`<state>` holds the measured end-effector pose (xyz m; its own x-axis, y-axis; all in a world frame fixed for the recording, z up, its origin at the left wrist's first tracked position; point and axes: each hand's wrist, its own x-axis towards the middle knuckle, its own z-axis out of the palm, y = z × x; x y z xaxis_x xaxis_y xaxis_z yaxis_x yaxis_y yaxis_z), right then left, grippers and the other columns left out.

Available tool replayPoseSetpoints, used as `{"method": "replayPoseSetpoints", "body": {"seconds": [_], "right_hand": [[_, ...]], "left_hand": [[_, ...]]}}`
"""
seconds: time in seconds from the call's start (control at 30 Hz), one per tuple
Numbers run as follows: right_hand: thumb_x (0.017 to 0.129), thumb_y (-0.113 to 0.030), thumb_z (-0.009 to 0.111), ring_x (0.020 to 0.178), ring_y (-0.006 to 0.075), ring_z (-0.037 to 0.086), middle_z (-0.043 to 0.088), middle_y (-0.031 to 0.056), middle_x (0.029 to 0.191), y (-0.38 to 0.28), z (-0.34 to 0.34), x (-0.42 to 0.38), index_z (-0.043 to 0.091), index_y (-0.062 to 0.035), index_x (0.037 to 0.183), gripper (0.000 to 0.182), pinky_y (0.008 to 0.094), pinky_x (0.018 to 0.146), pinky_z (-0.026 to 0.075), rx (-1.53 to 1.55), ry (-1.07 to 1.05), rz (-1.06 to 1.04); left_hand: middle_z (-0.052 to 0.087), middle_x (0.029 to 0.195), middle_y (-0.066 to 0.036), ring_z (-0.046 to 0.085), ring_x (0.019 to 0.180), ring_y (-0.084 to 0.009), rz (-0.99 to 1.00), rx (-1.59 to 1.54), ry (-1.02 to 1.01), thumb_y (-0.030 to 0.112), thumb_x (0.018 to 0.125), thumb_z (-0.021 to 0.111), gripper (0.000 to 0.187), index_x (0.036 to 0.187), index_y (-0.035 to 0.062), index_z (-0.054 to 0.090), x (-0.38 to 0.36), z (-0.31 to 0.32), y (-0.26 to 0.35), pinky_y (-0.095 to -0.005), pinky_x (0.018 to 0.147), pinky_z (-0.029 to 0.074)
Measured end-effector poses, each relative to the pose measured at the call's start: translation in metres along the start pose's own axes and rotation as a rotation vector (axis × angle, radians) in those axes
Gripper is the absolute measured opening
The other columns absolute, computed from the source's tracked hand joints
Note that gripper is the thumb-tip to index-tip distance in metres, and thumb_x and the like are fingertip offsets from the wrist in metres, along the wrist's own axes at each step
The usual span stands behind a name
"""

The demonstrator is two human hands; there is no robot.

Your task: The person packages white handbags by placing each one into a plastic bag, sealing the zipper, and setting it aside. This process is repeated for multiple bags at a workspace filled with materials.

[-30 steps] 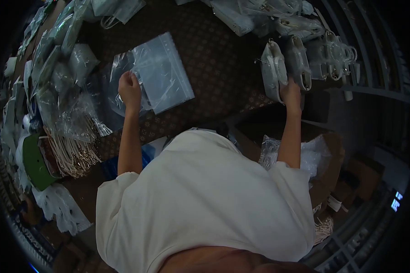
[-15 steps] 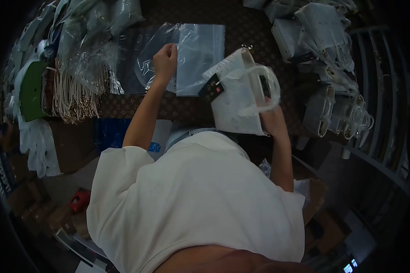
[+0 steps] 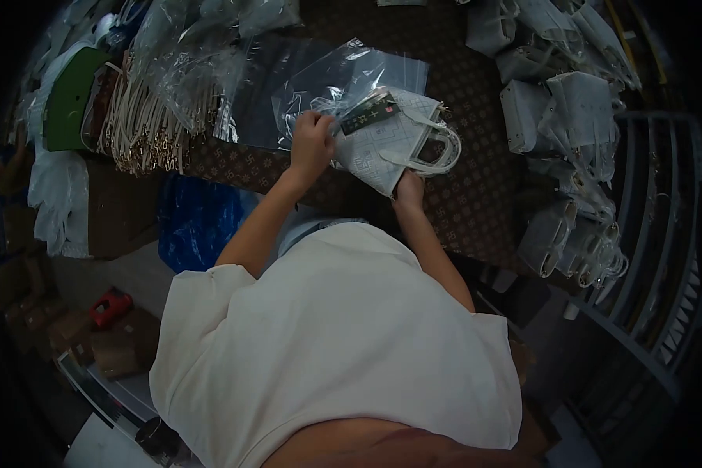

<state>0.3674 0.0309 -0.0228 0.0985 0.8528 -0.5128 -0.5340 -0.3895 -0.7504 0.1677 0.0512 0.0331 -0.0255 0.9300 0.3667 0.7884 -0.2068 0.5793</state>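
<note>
A small white handbag (image 3: 390, 140) with a looped handle and a dark hang tag (image 3: 368, 114) lies on the patterned table, partly on a clear zip bag (image 3: 351, 74). My left hand (image 3: 312, 144) grips the edge of the clear zip bag next to the tag. My right hand (image 3: 408, 187) holds the handbag by its lower corner.
More white handbags (image 3: 561, 101) are piled at the right by a metal rack (image 3: 655, 257). A bundle of cream straps (image 3: 144, 125), crumpled plastic bags (image 3: 187, 47) and a green item (image 3: 70, 97) lie at the left. A blue bag (image 3: 199, 222) sits below the table edge.
My right hand picked a white handbag from the right pile and brought it to the middle, laying it at the clear zip bag. My left hand stayed on the zip bag.
</note>
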Motion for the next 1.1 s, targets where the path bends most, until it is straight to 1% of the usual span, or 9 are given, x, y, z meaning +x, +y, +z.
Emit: {"method": "replayPoseSetpoints", "body": {"seconds": [0.43, 0.53, 0.6, 0.63, 0.73, 0.9, 0.97, 1.03, 1.1], "right_hand": [[0.087, -0.020, 0.049, 0.093, 0.0219, 0.056, 0.052, 0.0086, 0.108, 0.024, 0.040, -0.010, 0.044, -0.0016, 0.118, 0.037, 0.0342, 0.079, 0.048, 0.203, 0.129, 0.198], [0.089, -0.027, 0.047, 0.092, 0.0211, 0.056, 0.054, 0.0072, 0.104, 0.026, 0.045, -0.026, 0.045, -0.0031, 0.116, 0.037, 0.0333, 0.077, 0.047, -0.130, -0.059, 0.418], [0.090, -0.035, 0.045, 0.094, 0.0208, 0.054, 0.054, 0.0085, 0.103, 0.017, 0.050, -0.033, 0.047, -0.0035, 0.114, 0.040, 0.0321, 0.075, 0.046, -0.614, -0.652, 0.630], [0.090, -0.040, 0.042, 0.093, 0.0198, 0.054, 0.054, 0.0077, 0.105, 0.032, 0.047, -0.025, 0.049, -0.0025, 0.111, 0.043, 0.0312, 0.077, 0.044, -0.904, -0.956, 0.353], [0.090, -0.041, 0.041, 0.097, 0.0198, 0.053, 0.052, 0.0078, 0.115, 0.021, 0.026, -0.017, 0.048, -0.0013, 0.116, 0.048, 0.0300, 0.085, 0.041, -1.092, -1.300, 0.608], [0.089, -0.020, 0.048, 0.099, 0.0192, 0.056, 0.060, 0.0107, 0.105, -0.143, 0.036, -0.056, 0.057, 0.0005, 0.109, 0.030, 0.0278, 0.086, 0.043, -1.013, -1.290, 0.219], [0.084, -0.018, 0.055, 0.080, 0.0163, 0.062, 0.065, 0.0077, 0.085, -0.166, 0.034, -0.035, 0.064, 0.0011, 0.090, 0.022, 0.0279, 0.072, 0.049, -0.916, -0.728, 0.227], [0.082, -0.017, 0.056, 0.074, 0.0172, 0.062, 0.064, 0.0087, 0.078, -0.157, 0.033, 0.018, 0.063, 0.0010, 0.087, 0.020, 0.0283, 0.065, 0.048, -1.129, -0.404, -0.308], [0.081, -0.016, 0.057, 0.073, 0.0194, 0.062, 0.063, 0.0124, 0.077, -0.132, 0.025, 0.078, 0.062, 0.0012, 0.089, 0.019, 0.0283, 0.064, 0.047, -1.141, -0.382, -0.434]], "left_hand": [[0.058, 0.076, -0.017, 0.057, 0.067, -0.0363, -0.346, -0.179, 0.044, 0.005, 0.078, 0.052, 0.023, 0.100, 0.0034, 0.045, -0.027, -0.002, 0.010, -0.0437, 0.053, 0.045], [0.056, 0.076, -0.014, 0.057, 0.065, -0.0352, -0.064, 0.052, 0.193, 0.005, 0.080, 0.051, 0.017, 0.097, 0.0058, 0.047, -0.011, -0.011, -0.008, -0.0411, 0.051, 0.046], [0.055, 0.079, -0.014, 0.056, 0.065, -0.0350, -0.040, 0.089, 0.125, 0.005, 0.081, 0.050, 0.015, 0.096, 0.0063, 0.046, -0.016, -0.015, -0.021, -0.0407, 0.051, 0.046], [0.054, 0.082, -0.014, 0.056, 0.064, -0.0347, -0.017, 0.129, 0.057, 0.006, 0.083, 0.049, 0.014, 0.096, 0.0067, 0.046, -0.020, -0.015, -0.029, -0.0402, 0.051, 0.047], [0.051, 0.089, -0.014, 0.055, 0.067, -0.0357, 0.002, 0.070, 0.037, 0.007, 0.084, 0.047, 0.015, 0.099, 0.0063, 0.044, -0.042, -0.006, -0.054, -0.0414, 0.052, 0.047], [0.051, 0.090, -0.015, 0.057, 0.072, -0.0335, -0.195, -0.117, 0.033, 0.002, 0.080, 0.052, 0.025, 0.102, 0.0049, 0.040, -0.064, 0.008, -0.048, -0.0368, 0.061, 0.048], [0.051, 0.088, -0.015, 0.057, 0.072, -0.0310, -0.299, -0.250, 0.060, -0.001, 0.079, 0.053, 0.029, 0.103, 0.0044, 0.039, -0.067, 0.015, -0.042, -0.0338, 0.063, 0.048], [0.049, 0.087, -0.015, 0.055, 0.074, -0.0271, -0.409, -0.344, 0.122, -0.006, 0.076, 0.053, 0.028, 0.100, 0.0027, 0.042, -0.065, 0.017, -0.038, -0.0301, 0.067, 0.046], [0.048, 0.088, -0.016, 0.053, 0.073, -0.0294, -0.295, -0.265, 0.116, -0.006, 0.074, 0.053, 0.025, 0.096, 0.0014, 0.042, -0.058, 0.014, -0.039, -0.0323, 0.065, 0.045]]}}
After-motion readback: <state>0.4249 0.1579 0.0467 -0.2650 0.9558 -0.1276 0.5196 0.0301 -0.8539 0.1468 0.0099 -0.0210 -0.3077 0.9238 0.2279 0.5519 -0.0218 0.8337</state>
